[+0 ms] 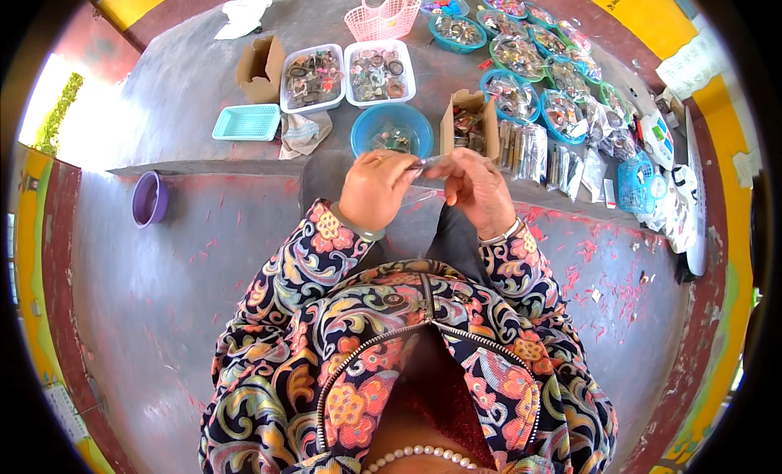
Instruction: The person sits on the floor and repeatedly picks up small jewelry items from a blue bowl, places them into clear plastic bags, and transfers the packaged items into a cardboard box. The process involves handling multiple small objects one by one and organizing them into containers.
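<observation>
My left hand (375,194) and my right hand (482,195) meet in front of me, fingers pinched on a small clear plastic bag (436,161). Something dark shows between the fingertips, too small to name. Just beyond the hands, a blue basin (358,138) holds small clear packets. To its right, close to my right hand, stands an open cardboard box (491,129) full of packed small items. Two white baskets, a left one (285,89) and a right one (410,81), hold bagged, ring-like accessories behind the basin.
A turquoise tray (246,124), a grey cloth (305,135) and an empty-looking cardboard box (259,70) lie left on the raised platform. A pink basket (383,19) stands behind. Several filled bowls and plastic packs (521,151) crowd the right. A purple basin (150,200) sits on the floor.
</observation>
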The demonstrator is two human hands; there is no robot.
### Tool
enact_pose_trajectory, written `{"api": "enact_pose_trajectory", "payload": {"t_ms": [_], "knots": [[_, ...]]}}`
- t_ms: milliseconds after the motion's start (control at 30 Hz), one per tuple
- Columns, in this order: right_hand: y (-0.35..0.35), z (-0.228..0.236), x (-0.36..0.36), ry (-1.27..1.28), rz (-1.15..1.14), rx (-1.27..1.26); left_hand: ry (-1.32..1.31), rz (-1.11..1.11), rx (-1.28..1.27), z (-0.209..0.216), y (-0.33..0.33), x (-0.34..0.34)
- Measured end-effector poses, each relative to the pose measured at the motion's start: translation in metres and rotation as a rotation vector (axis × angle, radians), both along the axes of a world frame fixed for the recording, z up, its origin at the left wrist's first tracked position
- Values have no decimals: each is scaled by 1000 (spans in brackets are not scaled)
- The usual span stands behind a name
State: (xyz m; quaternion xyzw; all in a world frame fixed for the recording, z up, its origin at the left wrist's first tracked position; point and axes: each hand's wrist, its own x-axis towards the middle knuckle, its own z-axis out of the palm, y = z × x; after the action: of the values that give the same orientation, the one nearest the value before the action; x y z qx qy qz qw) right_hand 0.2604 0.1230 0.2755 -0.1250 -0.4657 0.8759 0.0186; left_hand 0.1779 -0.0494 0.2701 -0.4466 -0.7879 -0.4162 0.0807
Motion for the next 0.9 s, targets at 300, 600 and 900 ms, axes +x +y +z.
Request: {"api": "enact_pose_trajectory", "payload": {"t_ms": [300,600,900], "knots": [[-6,-21,-2,-38,21,300,-1613,-37,621,-33,4,3],[-15,-33,-4,3,15,178,-1428,-82,559,-42,10,15],[-11,-35,-2,10,-36,173,-1428,-43,466,-41,8,16]]}}
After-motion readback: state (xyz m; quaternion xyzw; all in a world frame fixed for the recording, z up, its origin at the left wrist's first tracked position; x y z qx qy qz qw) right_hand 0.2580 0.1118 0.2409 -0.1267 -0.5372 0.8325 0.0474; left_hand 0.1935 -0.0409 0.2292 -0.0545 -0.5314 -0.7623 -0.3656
